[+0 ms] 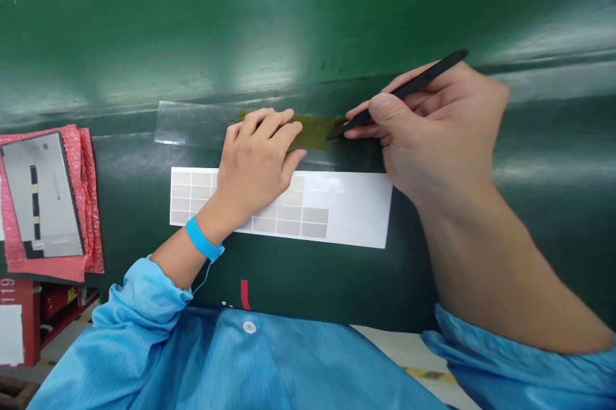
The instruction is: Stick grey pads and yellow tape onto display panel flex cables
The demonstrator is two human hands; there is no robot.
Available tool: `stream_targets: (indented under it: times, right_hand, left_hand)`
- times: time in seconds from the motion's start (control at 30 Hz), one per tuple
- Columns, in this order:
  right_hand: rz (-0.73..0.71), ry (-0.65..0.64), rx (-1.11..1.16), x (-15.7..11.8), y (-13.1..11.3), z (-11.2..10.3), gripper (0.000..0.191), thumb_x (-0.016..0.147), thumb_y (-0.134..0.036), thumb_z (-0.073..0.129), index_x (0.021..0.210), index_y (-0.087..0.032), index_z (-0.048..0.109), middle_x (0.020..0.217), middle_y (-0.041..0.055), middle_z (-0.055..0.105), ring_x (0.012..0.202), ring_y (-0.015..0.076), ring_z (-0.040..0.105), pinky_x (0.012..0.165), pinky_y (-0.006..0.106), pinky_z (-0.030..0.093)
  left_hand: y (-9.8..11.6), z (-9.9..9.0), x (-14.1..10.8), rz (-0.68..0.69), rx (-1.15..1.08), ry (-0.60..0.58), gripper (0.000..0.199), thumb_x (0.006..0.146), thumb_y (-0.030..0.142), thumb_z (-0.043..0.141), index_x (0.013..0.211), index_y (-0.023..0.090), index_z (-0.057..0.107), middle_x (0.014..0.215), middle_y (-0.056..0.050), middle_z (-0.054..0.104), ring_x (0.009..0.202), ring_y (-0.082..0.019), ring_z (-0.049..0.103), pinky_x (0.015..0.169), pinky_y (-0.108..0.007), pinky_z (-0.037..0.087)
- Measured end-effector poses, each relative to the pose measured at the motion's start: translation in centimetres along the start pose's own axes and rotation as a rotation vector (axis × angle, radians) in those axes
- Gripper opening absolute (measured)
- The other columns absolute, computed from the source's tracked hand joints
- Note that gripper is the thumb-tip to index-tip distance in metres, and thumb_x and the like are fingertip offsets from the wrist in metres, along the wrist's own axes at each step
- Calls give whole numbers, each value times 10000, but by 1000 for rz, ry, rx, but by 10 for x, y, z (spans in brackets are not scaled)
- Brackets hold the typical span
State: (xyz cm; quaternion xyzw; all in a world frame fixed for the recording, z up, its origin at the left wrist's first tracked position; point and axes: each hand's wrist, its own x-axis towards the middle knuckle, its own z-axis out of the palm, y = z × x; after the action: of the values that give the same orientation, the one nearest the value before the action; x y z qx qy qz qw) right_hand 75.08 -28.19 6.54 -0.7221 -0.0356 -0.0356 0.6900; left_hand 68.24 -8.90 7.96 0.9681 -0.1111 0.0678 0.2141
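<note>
My right hand (433, 128) is closed around a black pen-like tool (409, 89). Its tip touches the right end of a yellowish strip (312, 132), which lies on a clear plastic strip (192, 124). My left hand (260, 156) rests palm down with its fingers spread, its fingertips over the yellowish strip. Below the clear strip lies a white sheet (356, 205) with rows of pale grey rectangular labels, partly covered by my left hand. A blue band (203, 240) circles my left wrist.
On the left, a flat grey panel (52, 205) lies on pink bubble wrap (94, 205) on the green table (168, 25). A short red strip (245, 294) is near the table's front edge. A red object marked 119 (29, 314) stands at the lower left.
</note>
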Motion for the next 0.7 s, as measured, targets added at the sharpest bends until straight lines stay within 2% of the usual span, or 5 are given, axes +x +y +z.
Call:
stream_targets:
  times: [0.4, 0.7]
  right_hand:
    - [13, -38, -48, -1, -6, 4, 296, 795, -327, 877, 843, -167, 632, 770, 64, 697, 664, 182, 714, 518, 215, 619]
    - [21, -8, -32, -2, -6, 8, 300, 748, -305, 875, 817, -181, 611, 708, 38, 675, 636, 194, 701, 480, 232, 599]
  left_hand:
    - [1, -1, 0, -9, 10, -19, 254, 1019, 307, 631, 1251, 217, 685, 1439, -54, 649, 1372, -253, 509, 1083, -404, 398]
    - [0, 0, 0, -15, -1, -20, 261, 1015, 313, 630, 1255, 228, 687, 1431, -62, 651, 1374, -263, 510, 1089, -426, 402]
